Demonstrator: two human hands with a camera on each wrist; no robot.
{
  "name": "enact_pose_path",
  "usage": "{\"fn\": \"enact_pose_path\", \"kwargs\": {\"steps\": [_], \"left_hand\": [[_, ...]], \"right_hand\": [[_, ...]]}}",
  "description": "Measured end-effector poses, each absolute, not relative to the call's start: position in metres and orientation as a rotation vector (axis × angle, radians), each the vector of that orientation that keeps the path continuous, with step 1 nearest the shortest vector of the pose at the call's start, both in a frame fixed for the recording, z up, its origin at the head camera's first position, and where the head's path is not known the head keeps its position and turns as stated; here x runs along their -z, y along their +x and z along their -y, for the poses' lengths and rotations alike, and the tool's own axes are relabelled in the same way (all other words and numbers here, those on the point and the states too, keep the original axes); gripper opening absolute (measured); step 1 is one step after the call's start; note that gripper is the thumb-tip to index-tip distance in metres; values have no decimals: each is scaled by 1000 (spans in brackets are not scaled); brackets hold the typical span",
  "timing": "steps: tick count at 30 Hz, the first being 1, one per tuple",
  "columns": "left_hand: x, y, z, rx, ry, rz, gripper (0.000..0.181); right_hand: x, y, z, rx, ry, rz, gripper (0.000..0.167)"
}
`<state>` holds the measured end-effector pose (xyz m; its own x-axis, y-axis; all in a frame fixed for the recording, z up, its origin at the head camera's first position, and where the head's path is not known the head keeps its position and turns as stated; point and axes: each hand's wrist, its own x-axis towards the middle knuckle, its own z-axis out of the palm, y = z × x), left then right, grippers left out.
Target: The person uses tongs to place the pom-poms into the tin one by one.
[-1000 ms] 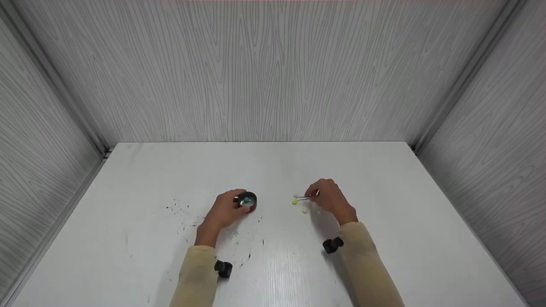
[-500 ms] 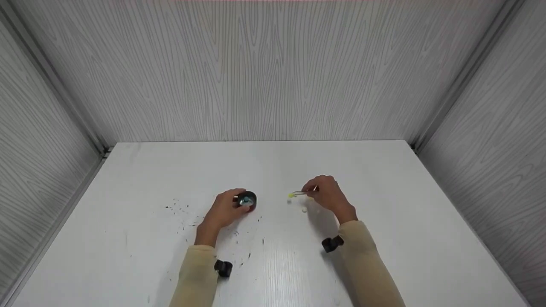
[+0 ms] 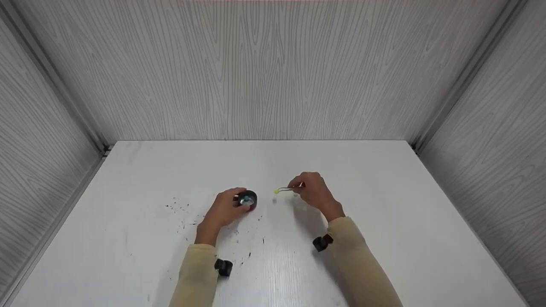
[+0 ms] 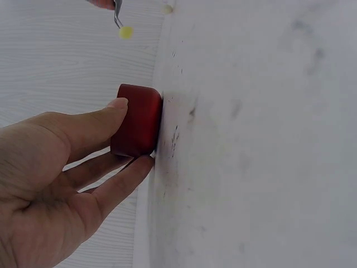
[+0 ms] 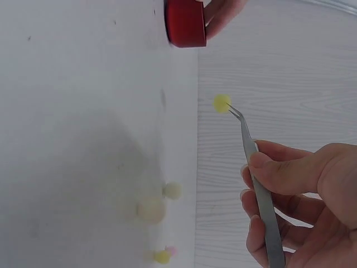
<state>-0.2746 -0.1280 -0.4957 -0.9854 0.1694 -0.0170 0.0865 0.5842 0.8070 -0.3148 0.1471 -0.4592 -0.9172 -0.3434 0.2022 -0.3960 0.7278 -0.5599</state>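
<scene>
My left hand [image 3: 224,209] grips a small red cup [image 4: 139,120] that stands on the white table, thumb on one side and fingers on the other. From the head view its inside looks dark, with something blue-green [image 3: 246,199] in it. My right hand [image 3: 315,190] holds a pair of bent-tip metal tweezers [image 5: 266,209] between thumb and fingers. Their tips pinch a small yellow ball [image 5: 221,103], held above the table a short way to the right of the cup. In the left wrist view the ball [image 4: 126,32] is apart from the cup.
Below the tweezers in the right wrist view lie a pale ball [image 5: 173,190], a larger blurred pale ball [image 5: 152,209], another yellow ball [image 5: 162,257] and a pink one [image 5: 171,251]. Dark specks [image 3: 177,207] dot the table [image 3: 384,192] around the left hand. Grey wood-grain panels [image 3: 264,72] enclose it.
The tweezers have lifted the yellow ball off the table. My right hand has carried it left, nearer to the cup. The left hand and cup have stayed put.
</scene>
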Motion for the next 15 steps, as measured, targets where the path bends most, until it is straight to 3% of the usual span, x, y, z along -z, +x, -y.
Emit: {"fn": "enact_pose_path", "kwargs": {"steps": [15], "left_hand": [[494, -275, 126, -1343, 197, -2737, 55]], "right_hand": [[464, -315, -106, -958, 760, 2755, 17]]}}
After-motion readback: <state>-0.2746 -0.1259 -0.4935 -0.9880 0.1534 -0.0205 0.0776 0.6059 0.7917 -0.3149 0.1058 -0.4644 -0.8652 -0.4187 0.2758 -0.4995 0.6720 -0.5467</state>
